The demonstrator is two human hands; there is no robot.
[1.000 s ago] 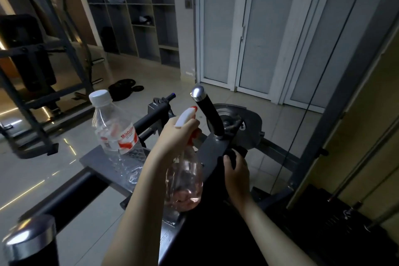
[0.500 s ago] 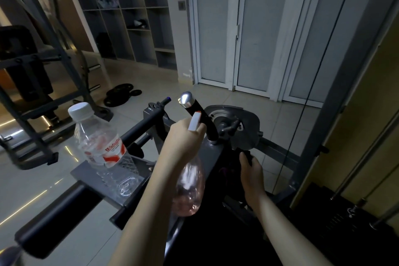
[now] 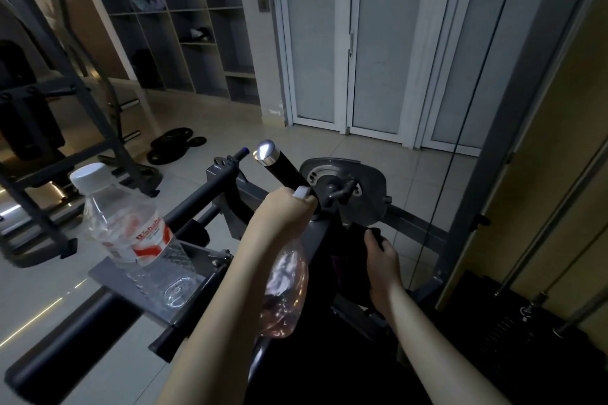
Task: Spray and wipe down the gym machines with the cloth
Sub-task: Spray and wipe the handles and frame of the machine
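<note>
Two bare hands are at work on one dark gym machine [image 3: 210, 194] in a dim tiled room. The left hand [image 3: 283, 212] is closed round the neck of the only spray bottle [image 3: 285, 293]. Its fingers are curled tight together under the white trigger head, and the clear, pink-tinted body hangs tilted below the fist. At three o'clock from it, a little apart, the right hand [image 3: 383, 261] rests on the frame with fingers bent and bunched on a single dark cloth [image 3: 357, 235]. The cloth lies against the metal just under the grey cam disc [image 3: 348, 181], and it is so close in tone to the frame that its edges cannot be made out.

One black handle [image 3: 286, 171] with a chrome cap slants up toward eleven o'clock from behind the left fist. A second bottle, a clear water bottle [image 3: 128, 227] with a white cap and red-and-white label, stands at nine o'clock from that fist on a flat grey plate [image 3: 112, 276]. The left forearm crosses in front of the machine's middle and hides it.

Beyond, a heap of weight plates [image 3: 174, 145], count unclear, lies on the floor at eleven o'clock. Open shelves [image 3: 184, 26] stand above them, frosted doors [image 3: 375, 43] fill twelve o'clock, and one thin cable [image 3: 460, 108] runs down at two o'clock.
</note>
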